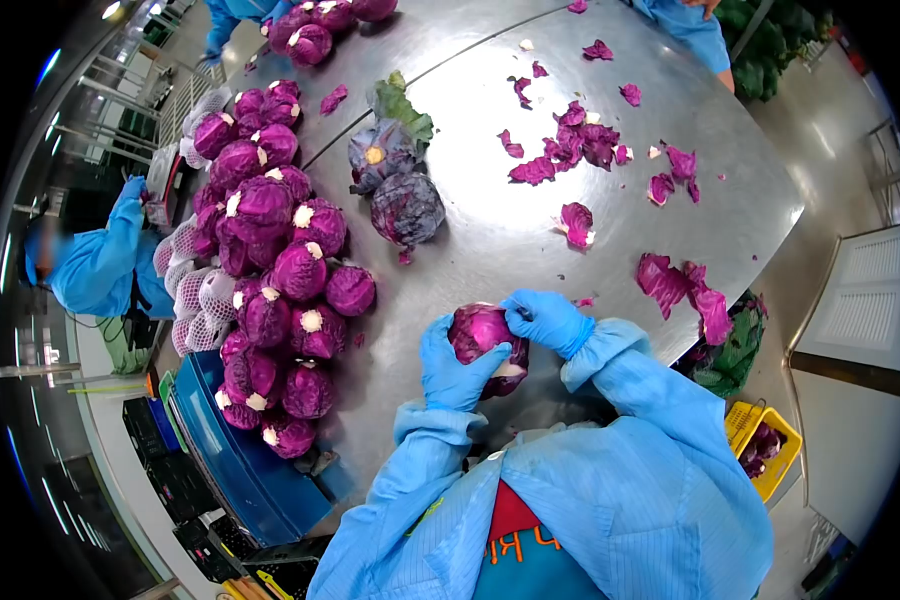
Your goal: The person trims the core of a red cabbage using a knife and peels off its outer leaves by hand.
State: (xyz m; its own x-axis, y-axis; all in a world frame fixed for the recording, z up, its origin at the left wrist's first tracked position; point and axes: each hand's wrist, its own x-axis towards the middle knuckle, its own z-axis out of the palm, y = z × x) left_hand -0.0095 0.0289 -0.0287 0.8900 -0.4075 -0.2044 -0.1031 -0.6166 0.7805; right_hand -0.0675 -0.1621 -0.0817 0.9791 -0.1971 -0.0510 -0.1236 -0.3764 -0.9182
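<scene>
A red cabbage (478,332) is held above the near edge of the steel table, close to my body. My left hand (452,368), in a blue glove, is wrapped around its left and lower side, thumb across the front. My right hand (550,322), also gloved, has its fingers curled in against the cabbage's upper right edge; whether a leaf is pinched between them is hidden. Beyond my hands, two dull, darker cabbages (407,209) lie on the table, one with a green outer leaf (402,106).
A large pile of purple cabbages (262,208) covers the table's left side, beside white foam nets (203,305). Torn leaves (570,140) are scattered right. A yellow basket (782,462) stands on the floor at right. A co-worker in blue (105,262) is at left; others appear at the top.
</scene>
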